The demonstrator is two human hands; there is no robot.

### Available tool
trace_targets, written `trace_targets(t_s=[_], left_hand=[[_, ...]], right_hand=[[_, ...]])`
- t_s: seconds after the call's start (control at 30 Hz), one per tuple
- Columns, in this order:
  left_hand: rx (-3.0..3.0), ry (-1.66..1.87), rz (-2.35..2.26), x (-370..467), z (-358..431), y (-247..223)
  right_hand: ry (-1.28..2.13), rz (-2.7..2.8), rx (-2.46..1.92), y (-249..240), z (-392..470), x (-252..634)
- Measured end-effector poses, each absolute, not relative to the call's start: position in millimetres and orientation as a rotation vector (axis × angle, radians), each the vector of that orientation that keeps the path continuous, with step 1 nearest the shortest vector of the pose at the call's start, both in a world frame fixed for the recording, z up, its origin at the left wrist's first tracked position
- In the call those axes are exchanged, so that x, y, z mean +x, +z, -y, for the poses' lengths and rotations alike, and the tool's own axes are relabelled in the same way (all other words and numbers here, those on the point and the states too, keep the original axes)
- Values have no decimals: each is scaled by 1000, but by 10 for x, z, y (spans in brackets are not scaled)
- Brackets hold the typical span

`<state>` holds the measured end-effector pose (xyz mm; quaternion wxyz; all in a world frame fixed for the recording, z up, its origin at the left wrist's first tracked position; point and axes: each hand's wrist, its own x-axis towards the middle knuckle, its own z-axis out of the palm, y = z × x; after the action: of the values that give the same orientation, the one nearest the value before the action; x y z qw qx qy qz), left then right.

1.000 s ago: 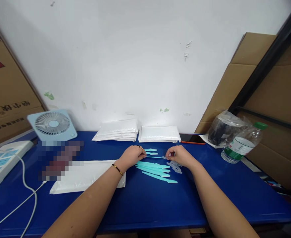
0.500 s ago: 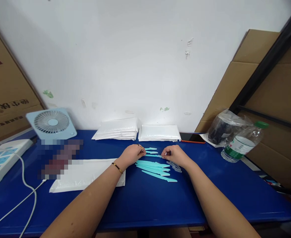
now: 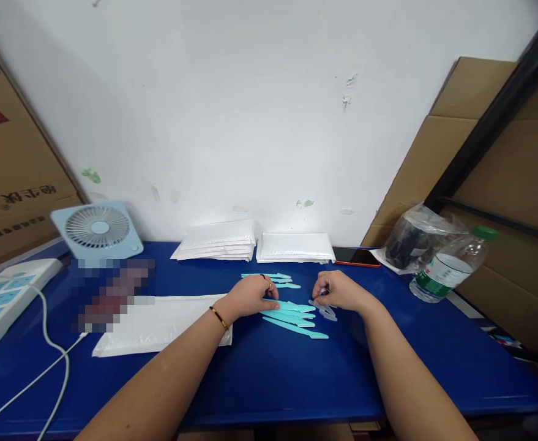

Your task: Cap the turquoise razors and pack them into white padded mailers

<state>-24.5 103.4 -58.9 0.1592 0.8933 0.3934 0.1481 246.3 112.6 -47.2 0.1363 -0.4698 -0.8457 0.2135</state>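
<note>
Several teal eyebrow razors lie fanned out on the blue table in front of me. My left hand is closed at the handle end of the uppermost razor in this group, its fingertips covering that end. Behind it, a smaller set of teal razors lies side by side. To the right, my right hand has its fingers pinched together at the small clear plastic blade caps. One cap appears to be between those fingertips, partly hidden by them.
A white padded mailer lies on the left. Two stacks of white mailers stand against the wall, beside a phone. A bottle and a bagged cup are at right; a fan and power strip at left.
My left hand has moved nearer, from the back razors to the front group. The razor between both hands now lies with the back set. My right hand has shifted right to the caps.
</note>
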Motion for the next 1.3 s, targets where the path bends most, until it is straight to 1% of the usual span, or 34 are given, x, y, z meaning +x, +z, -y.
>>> trace_targets(t_s=[0.2, 0.4, 0.53, 0.7, 0.87, 1.1, 1.3], left_hand=[[2545, 372, -1196, -208, -1042, -637], [2483, 455, -1264, -281, -1092, -602], [2502, 424, -1326, -328, -1141, -638], [2585, 478, -1346, -333, -1175, -692], [2595, 433, -1352, -315, -1200, -708], [2562, 493, -1338, -286, -1218, -755], [2553, 527, -1353, -250, -1235, -772]], right_hand=[[601, 2502, -1390, -527, -1128, 2428], [546, 2487, -1343, -601, -1184, 2461], [546, 2450, -1351, -624, -1218, 2457], [413, 2451, -1375, -596, -1238, 2462], [477, 2472, -1316, -592, -1237, 2450], [562, 2381, -1269, -683, -1262, 2334], [546, 2352, -1252, -724, -1278, 2233]])
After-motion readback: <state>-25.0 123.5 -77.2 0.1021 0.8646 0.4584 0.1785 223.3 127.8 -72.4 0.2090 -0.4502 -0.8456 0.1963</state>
